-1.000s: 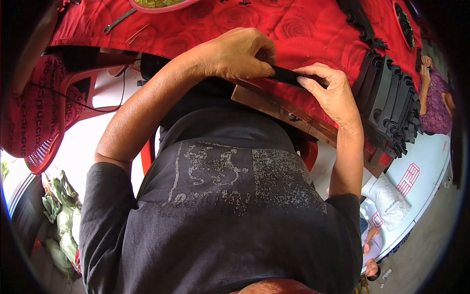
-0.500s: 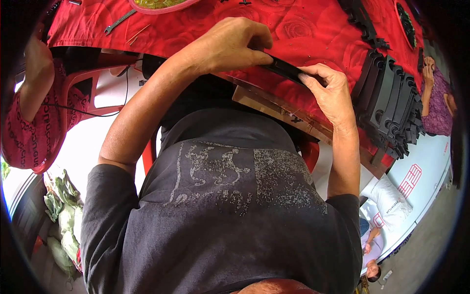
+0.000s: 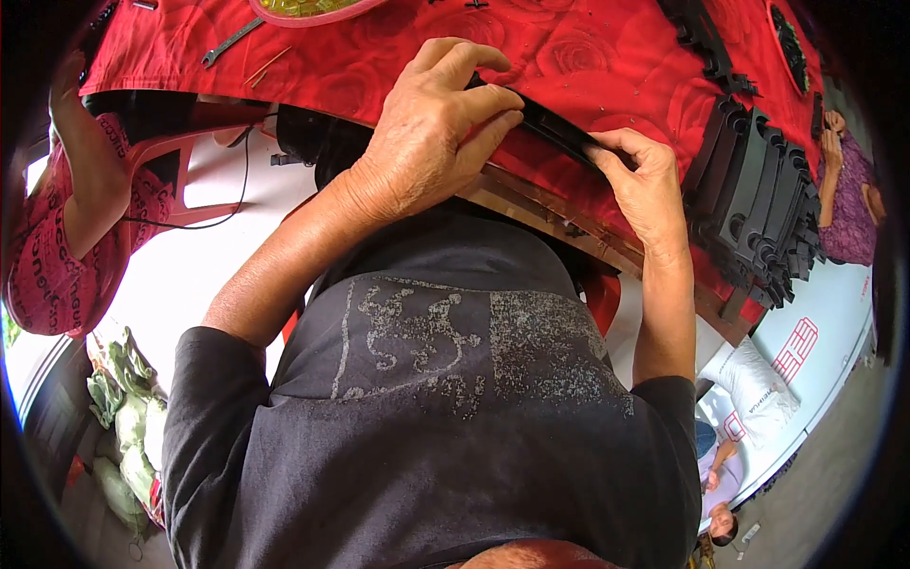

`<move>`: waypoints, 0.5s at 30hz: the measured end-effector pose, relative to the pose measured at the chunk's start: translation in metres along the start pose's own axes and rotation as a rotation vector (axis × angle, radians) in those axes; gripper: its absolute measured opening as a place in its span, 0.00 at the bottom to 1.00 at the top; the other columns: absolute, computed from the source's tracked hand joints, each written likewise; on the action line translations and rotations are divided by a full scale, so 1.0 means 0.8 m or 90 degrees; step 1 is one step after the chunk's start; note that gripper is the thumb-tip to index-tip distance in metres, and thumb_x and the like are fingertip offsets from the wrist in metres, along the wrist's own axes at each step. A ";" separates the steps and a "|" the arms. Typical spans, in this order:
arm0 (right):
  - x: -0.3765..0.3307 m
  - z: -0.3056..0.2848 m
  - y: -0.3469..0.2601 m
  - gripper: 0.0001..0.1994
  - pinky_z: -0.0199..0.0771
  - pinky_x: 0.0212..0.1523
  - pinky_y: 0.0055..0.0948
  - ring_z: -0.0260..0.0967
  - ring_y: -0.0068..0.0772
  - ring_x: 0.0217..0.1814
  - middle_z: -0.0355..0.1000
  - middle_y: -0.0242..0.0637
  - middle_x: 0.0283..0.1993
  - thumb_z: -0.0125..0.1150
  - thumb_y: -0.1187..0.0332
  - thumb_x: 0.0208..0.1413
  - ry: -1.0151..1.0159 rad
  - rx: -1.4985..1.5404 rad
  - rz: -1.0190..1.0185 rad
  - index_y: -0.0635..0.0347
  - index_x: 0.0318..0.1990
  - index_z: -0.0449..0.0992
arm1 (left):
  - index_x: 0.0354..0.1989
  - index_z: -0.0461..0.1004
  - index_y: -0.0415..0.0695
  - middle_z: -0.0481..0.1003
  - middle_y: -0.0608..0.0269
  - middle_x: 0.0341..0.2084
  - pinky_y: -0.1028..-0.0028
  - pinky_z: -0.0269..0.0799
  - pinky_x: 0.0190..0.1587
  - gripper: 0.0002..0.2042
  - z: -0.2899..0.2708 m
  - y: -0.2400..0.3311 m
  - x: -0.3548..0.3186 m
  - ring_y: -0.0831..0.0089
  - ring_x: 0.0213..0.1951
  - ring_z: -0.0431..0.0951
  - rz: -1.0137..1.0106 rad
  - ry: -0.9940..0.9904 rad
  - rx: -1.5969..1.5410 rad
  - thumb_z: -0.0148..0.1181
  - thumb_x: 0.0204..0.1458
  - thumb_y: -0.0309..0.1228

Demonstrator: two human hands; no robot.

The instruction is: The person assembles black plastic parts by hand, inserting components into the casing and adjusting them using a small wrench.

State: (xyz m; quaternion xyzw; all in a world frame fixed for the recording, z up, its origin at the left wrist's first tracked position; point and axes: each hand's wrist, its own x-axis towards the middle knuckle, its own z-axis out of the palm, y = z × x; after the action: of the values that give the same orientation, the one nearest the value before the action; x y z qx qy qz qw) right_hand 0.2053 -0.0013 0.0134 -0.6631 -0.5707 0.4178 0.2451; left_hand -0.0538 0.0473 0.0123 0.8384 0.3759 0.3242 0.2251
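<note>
Between my hands a long, narrow black plastic strip (image 3: pixel 559 134) slants down to the right, over the near edge of the red rose-patterned tablecloth (image 3: pixel 578 62). My left hand (image 3: pixel 444 119) is closed at its left end, fingers bent over it and hiding that end. At the other end, my right hand (image 3: pixel 641 175) pinches the strip between thumb and fingers. To the right of my right hand lies a stack of similar dark plastic strips (image 3: pixel 749 194) with notched ends.
A wrench (image 3: pixel 230 44) and thin sticks (image 3: pixel 271 66) lie at the far left of the cloth, near a pink-rimmed bowl (image 3: pixel 327 17) of yellowish pieces. Under the table edge runs a wooden ledge (image 3: pixel 559 223). People sit on the left and right; a red chair (image 3: pixel 156 152) stands left.
My left hand has turned, its back now showing more, and its fingers reach over the strip's left end. The right hand keeps its pinch, barely shifted. The person at left has moved an arm.
</note>
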 end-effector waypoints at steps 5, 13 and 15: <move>-0.002 0.005 -0.001 0.07 0.69 0.41 0.19 0.70 0.16 0.37 0.78 0.30 0.35 0.65 0.78 0.55 0.013 -0.009 -0.040 0.67 0.41 0.83 | 0.42 0.82 0.47 0.72 0.55 0.56 0.57 0.69 0.59 0.10 0.007 -0.002 -0.001 0.53 0.60 0.68 0.038 -0.011 0.043 0.68 0.50 0.29; -0.004 0.017 0.006 0.05 0.68 0.31 0.24 0.69 0.23 0.27 0.74 0.34 0.31 0.68 0.77 0.50 0.068 -0.031 -0.082 0.66 0.36 0.83 | 0.53 0.76 0.46 0.70 0.52 0.56 0.58 0.68 0.61 0.21 0.012 -0.024 -0.001 0.51 0.60 0.68 -0.007 -0.077 -0.014 0.70 0.49 0.32; -0.005 0.016 0.002 0.05 0.68 0.30 0.25 0.68 0.23 0.27 0.73 0.35 0.31 0.68 0.77 0.50 0.061 -0.062 -0.061 0.66 0.35 0.82 | 0.53 0.76 0.45 0.71 0.52 0.56 0.59 0.70 0.60 0.22 0.015 -0.026 -0.003 0.52 0.59 0.70 -0.010 -0.084 -0.031 0.70 0.49 0.32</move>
State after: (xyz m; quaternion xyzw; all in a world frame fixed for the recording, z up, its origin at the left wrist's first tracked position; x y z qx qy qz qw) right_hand 0.1953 -0.0073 0.0063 -0.6657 -0.6089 0.3449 0.2592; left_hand -0.0565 0.0567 -0.0096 0.8491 0.3591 0.2754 0.2724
